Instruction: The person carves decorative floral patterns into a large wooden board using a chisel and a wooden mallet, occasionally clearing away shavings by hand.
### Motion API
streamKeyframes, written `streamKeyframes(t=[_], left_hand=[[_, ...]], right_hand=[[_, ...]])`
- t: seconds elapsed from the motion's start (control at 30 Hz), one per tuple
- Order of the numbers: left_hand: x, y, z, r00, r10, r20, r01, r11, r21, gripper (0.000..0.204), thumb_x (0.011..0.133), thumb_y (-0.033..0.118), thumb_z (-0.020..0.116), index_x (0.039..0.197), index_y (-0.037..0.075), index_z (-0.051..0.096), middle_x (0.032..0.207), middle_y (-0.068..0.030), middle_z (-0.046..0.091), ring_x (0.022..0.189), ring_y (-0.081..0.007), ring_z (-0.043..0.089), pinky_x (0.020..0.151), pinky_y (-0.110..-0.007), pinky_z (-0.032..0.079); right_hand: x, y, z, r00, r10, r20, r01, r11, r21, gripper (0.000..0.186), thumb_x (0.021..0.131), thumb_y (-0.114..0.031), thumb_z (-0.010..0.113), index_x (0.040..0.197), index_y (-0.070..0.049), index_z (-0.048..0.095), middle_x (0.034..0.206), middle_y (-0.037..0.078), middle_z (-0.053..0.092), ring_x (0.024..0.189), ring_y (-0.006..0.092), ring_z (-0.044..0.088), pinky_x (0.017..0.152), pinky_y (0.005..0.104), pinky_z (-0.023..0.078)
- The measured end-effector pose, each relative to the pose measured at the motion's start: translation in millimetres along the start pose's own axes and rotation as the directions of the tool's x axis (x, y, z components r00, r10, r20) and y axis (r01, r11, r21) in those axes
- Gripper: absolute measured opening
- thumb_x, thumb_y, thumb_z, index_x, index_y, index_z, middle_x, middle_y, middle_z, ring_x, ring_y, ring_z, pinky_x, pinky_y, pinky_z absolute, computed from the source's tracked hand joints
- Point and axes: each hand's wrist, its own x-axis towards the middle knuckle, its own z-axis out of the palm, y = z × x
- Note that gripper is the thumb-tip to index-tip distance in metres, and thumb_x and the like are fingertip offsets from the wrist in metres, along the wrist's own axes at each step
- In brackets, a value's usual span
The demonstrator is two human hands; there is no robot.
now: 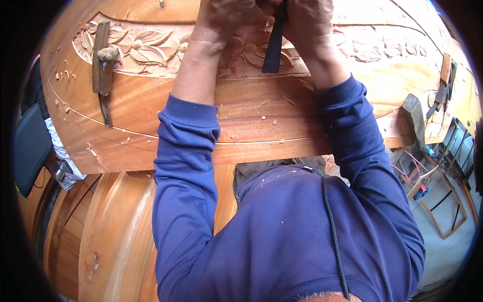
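My left hand [225,16] and my right hand [311,21] are close together at the top edge, over a broad wooden panel [266,121]. A dark, flat, tapered tool [273,46] sticks out from between them, its wide end toward me. My right hand is closed around its upper part. My left hand's fingers are curled in beside it; what they hold is hidden. Beneath both hands runs a carved band of leaves and flowers [146,48], partly covered by my wrists. The tool's far end is out of view.
On the panel's left lies a wooden-bodied tool [102,70] with a frayed knob. A grey block [413,121] rests at the right front edge, near dark-bladed tools [443,88]. Shavings [92,150] are scattered about. Curved wooden pieces [113,226] stand below left; frames [445,211] lie lower right.
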Motion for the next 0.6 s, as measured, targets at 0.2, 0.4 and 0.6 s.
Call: streamKeyframes(t=[0.2,0.4,0.6], left_hand=[[-2,-1,-6,0.997,0.011,-0.077,0.009,0.968,0.250,0.031,0.112,0.018,0.049,0.140,0.007,0.056,0.120,-0.0040,0.066,0.109,-0.0098,0.063,0.091,-0.022,0.052],[-5,-2,-23,0.967,0.250,0.060,-0.232,0.748,0.622,0.052,0.114,0.037,0.043,0.148,-0.002,0.047,0.142,-0.0138,0.055,0.130,-0.0178,0.052,0.111,-0.030,0.041],[-9,16,-1,0.993,0.051,-0.105,-0.016,0.951,0.309,0.065,0.112,0.044,0.042,0.160,0.001,0.034,0.149,-0.0129,0.051,0.135,-0.0199,0.050,0.115,-0.031,0.038]], right_hand=[[6,-1,14,0.911,0.236,-0.337,-0.276,0.958,-0.074,0.045,0.110,-0.051,0.045,0.102,-0.012,0.065,0.069,-0.005,0.055,0.049,0.0056,0.045,0.043,0.0210,0.036],[3,0,-21,0.968,0.198,0.155,-0.243,0.891,0.383,0.052,0.107,-0.059,0.046,0.130,-0.013,0.057,0.075,-0.006,0.046,0.050,0.0036,0.041,0.043,0.0214,0.035],[8,-3,-20,0.997,0.076,-0.007,-0.076,0.996,0.043,0.055,0.105,-0.063,0.045,0.128,-0.014,0.055,0.072,-0.006,0.045,0.048,0.0049,0.039,0.042,0.0207,0.032]])
